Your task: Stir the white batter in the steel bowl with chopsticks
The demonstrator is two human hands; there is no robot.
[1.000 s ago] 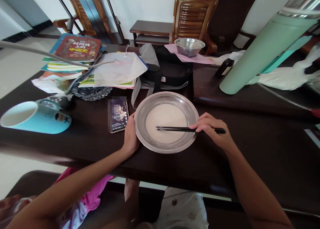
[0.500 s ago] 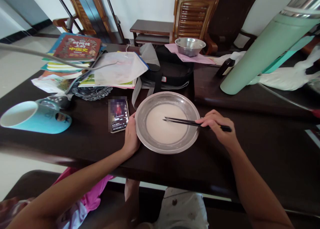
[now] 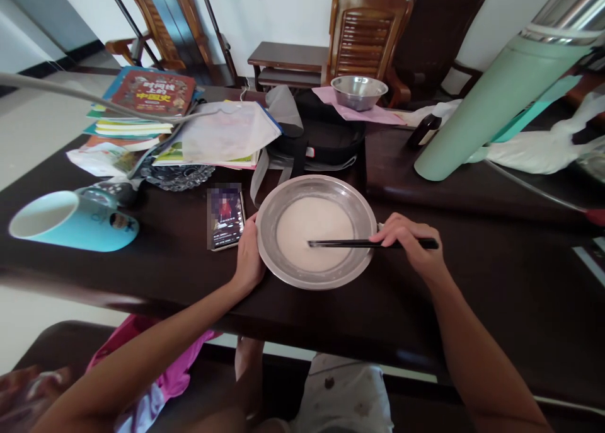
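Observation:
A wide metal bowl (image 3: pixel 362 212) stands on the dark wooden table, holding a pale, creamy liquid (image 3: pixel 312 222). My left hand (image 3: pixel 249 256) grips the bowl's left side, thumb at the rim and the other fingers hidden beneath or behind it. In my right hand (image 3: pixel 411 241) is a pair of black chopsticks (image 3: pixel 347 244), held together and nearly level, reaching over the right rim. Their tips are in or just at the liquid, slightly blurred. Close beside my left hand lies a phone (image 3: pixel 227 217) with its screen lit.
At left are a light-blue mug (image 3: pixel 70 222), a glass dish (image 3: pixel 182 176) and stacked books (image 3: pixel 151 92). Behind the bowl lies a black bag (image 3: pixel 331 140); a smaller metal bowl (image 3: pixel 359 94) sits on pink cloth. A tall green thermos (image 3: pixel 496 105) stands at right.
The chopstick tips have swung toward me within the bowl, and the sticks now lie closer together. My left hand keeps its hold on the bowl.

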